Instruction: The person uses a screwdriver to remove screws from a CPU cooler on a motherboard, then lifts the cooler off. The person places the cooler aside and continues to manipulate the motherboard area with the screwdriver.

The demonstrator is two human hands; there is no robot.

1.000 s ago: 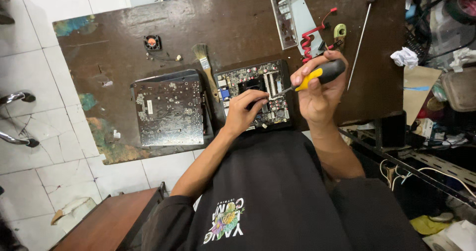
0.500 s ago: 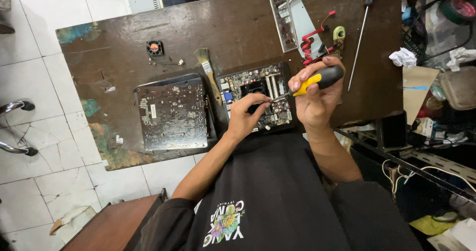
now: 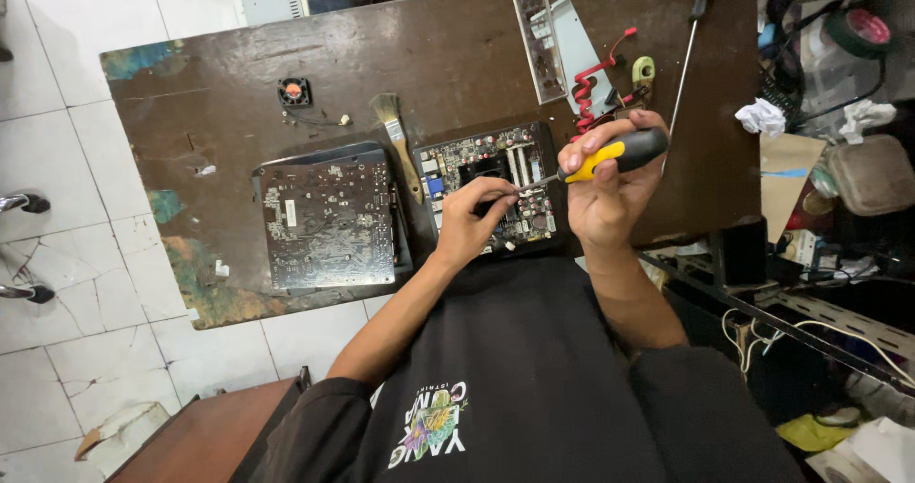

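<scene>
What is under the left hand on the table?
The left hand rests on a green circuit board, fingertips at the tip of the screwdriver held by the right hand. The board's near edge is covered by the hand; its slots and chips show beyond.

The screwdriver (image 3: pixel 610 155) has a yellow and black handle. The table (image 3: pixel 438 63) is dark brown, with patches worn to teal and orange along its edge. One circuit board (image 3: pixel 491 187) is dark with silver and blue parts; another (image 3: pixel 326 222) is dark grey, speckled with pale solder dots. The coiled wire (image 3: pixel 586 97) is red. The brush (image 3: pixel 400 144) has pale tan bristles. The floor (image 3: pixel 57 111) is white tile. The shirt (image 3: pixel 515 378) is black with a multicoloured print.
</scene>
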